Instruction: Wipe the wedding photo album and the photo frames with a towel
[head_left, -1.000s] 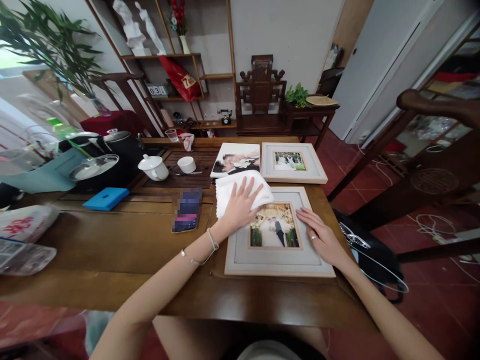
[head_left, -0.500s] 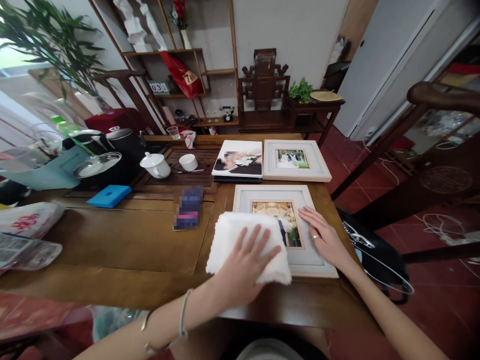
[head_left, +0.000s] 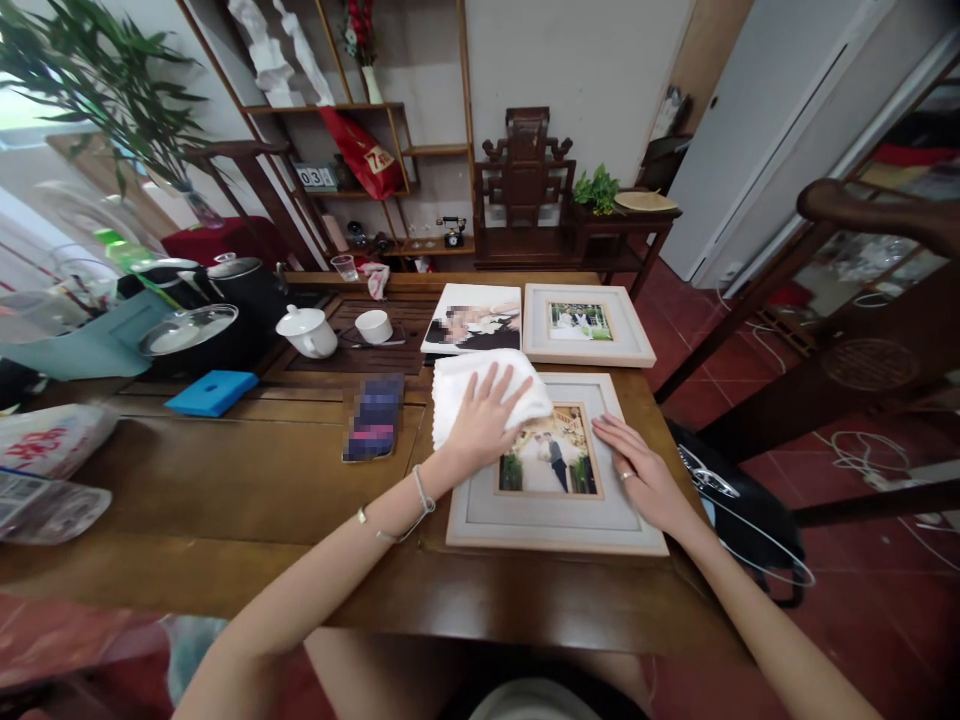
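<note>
A white cloth (head_left: 457, 385) covers the upper left corner of a pale wooden picture frame (head_left: 559, 525) on the table. My left hand (head_left: 484, 425) lies flat on this cloth with its fingers spread, pressing it down. Inside the frame is a photo (head_left: 553, 465) of a couple, clear of the cloth except near its upper left. My right hand (head_left: 649, 480), with a ring on one finger, rests open along the frame's right side, fingertips touching the front by the photo's edge.
Behind lie a second framed photo (head_left: 589, 350) and a photo panel (head_left: 480, 300). To the left are a phone (head_left: 375, 415), a blue box (head_left: 211, 393), a lidded white cup (head_left: 307, 332), a small white bowl (head_left: 373, 326) and a black pot (head_left: 191, 350). A dark chair (head_left: 840, 350) stands at right.
My left hand has slid the cloth forward and slightly left, from the frame's lower left to its upper left corner, uncovering more of the photo. My right hand stays at the frame's right side.
</note>
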